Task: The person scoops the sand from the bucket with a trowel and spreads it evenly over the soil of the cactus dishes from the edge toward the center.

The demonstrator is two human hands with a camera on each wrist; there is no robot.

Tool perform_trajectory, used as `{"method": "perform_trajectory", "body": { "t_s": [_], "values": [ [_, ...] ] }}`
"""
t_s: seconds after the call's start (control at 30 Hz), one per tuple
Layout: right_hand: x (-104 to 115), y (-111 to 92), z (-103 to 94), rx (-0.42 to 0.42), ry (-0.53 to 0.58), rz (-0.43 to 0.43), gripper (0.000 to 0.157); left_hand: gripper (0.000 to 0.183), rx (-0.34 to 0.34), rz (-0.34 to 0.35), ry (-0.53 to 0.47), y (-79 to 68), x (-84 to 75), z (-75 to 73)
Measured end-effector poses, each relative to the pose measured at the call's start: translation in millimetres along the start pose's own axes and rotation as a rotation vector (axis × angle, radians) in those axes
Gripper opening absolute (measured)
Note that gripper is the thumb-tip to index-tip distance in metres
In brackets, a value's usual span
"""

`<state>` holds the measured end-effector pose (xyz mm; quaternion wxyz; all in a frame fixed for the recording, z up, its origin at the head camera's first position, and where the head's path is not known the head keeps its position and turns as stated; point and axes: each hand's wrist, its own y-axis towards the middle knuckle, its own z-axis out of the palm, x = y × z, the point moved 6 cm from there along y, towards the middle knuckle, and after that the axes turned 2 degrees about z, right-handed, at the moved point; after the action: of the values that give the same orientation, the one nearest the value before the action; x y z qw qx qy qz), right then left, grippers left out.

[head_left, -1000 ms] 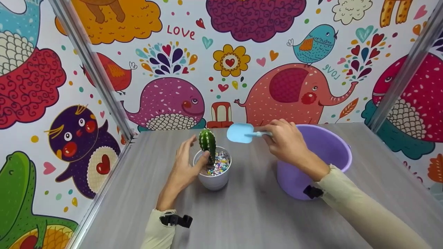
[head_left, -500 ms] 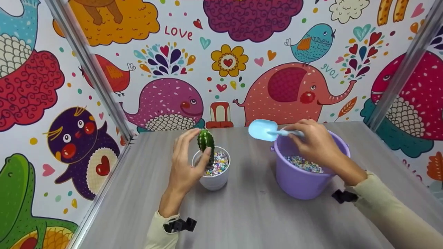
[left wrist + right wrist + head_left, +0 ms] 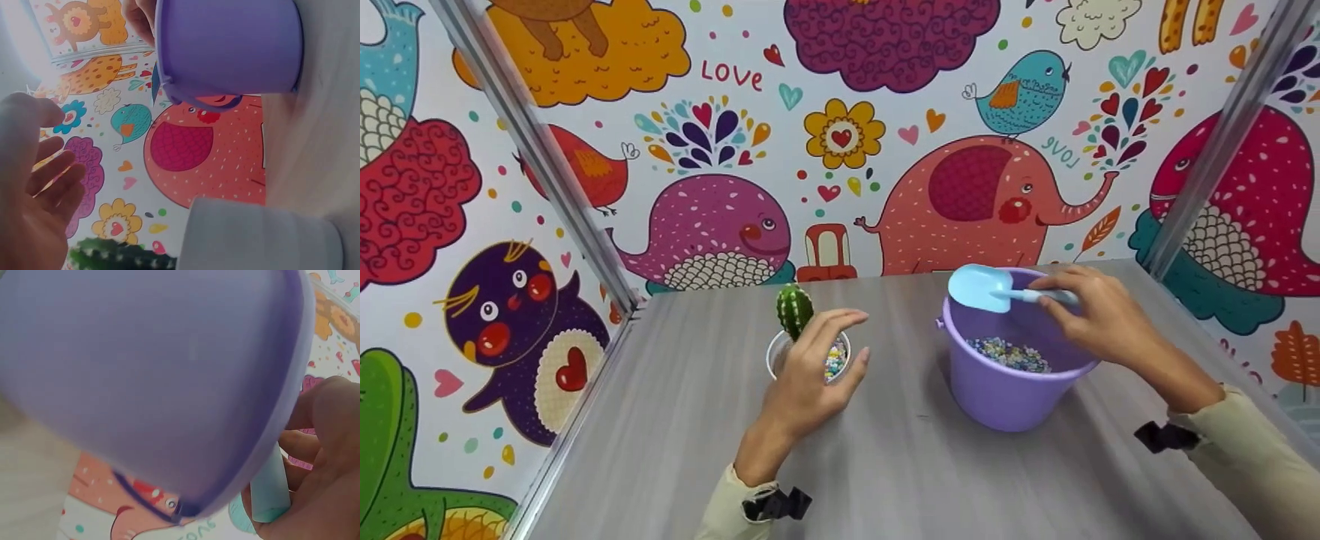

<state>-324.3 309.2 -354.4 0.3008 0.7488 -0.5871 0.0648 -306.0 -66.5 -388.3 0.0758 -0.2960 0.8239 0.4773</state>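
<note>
My right hand [image 3: 1099, 315] grips the handle of a light blue toy shovel [image 3: 981, 288], whose blade is over the rim of a purple bucket [image 3: 1009, 397]. Small multicoloured beads [image 3: 1009, 355] lie in the bucket. Above the front of a white pot [image 3: 772, 358], my left hand [image 3: 814, 382] hovers with fingers loosely bent and apart, holding nothing. A green cactus [image 3: 794, 311] stands in that pot, leaning slightly left, among more coloured beads. In the left wrist view the cactus [image 3: 118, 256] is apart from the hand. The hand hides much of the pot in the head view.
Both pot and bucket stand on a grey wood-grain table [image 3: 900, 465]. A wall [image 3: 840, 202] with printed animals rises behind it, and metal posts [image 3: 540, 157] mark the corners. The bucket's handle [image 3: 208, 104] hangs down at its side.
My right hand has carried the shovel rightward from beside the pot to over the bucket. My left hand has let go of the cactus and moved right, in front of the pot.
</note>
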Motion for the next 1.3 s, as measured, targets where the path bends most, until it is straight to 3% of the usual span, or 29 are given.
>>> {"method": "perform_trajectory", "body": {
  "t_s": [0.27, 0.53, 0.73, 1.03, 1.3],
  "values": [
    [-17.8, 0.8, -8.6, 0.041, -0.131, -0.004, 0.023, 0.039, 0.111, 0.016, -0.050, 4.7, -3.8, 34.7],
    [-11.3, 14.7, 2.6, 0.137, -0.276, -0.030, 0.026, 0.041, 0.209, 0.019, -0.084, 17.5, -10.1, 76.2],
    [-2.8, 19.7, 14.6, 0.138, -0.397, -0.090, 0.026, 0.044, 0.234, 0.037, -0.093, 30.2, -10.0, 102.4],
    [-4.4, 24.7, 39.4, 0.154, -0.533, -0.129, 0.012, 0.070, 0.264, -0.079, -0.199, 33.8, -1.3, 130.0],
    [-4.8, 29.2, 55.8, 0.230, -0.638, -0.118, 0.019, 0.071, 0.214, -0.156, -0.386, 33.8, 1.0, 145.8]
  ]
}}
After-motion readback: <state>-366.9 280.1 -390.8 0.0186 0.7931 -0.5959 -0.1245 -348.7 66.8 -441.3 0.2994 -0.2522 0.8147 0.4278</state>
